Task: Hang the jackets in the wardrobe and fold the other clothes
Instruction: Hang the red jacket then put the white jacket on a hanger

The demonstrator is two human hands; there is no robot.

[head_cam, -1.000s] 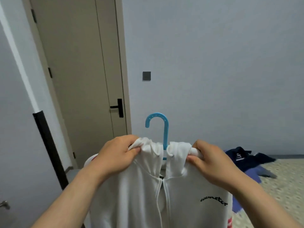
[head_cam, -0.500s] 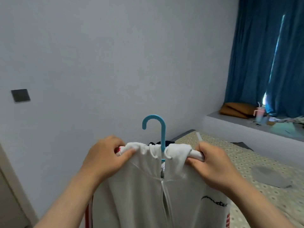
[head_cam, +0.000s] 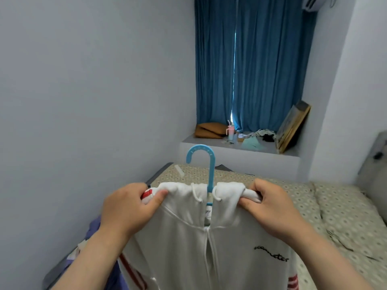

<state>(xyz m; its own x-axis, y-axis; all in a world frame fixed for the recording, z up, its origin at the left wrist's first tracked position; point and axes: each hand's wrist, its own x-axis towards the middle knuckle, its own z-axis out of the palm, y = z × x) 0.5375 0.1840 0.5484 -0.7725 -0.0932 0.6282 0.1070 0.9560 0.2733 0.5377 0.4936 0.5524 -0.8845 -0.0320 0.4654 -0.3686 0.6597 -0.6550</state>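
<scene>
The white zip-front jacket with red stripes (head_cam: 199, 243) hangs on a light-blue plastic hanger (head_cam: 206, 164) above the patterned bed's (head_cam: 335, 210) near edge, its shoulders pinched by the left hand (head_cam: 129, 206) and right hand (head_cam: 272, 206), fingers curled.

Pale grey-blue walls (head_cam: 94, 80). Blue curtains (head_cam: 251, 59) drawn — thin slit of daylight at centre. Cluttered window ledge (head_cam: 261, 158) below, framed picture (head_cam: 293, 126) leaning at right. Bed (head_cam: 345, 206) — dotted beige sheet.
</scene>
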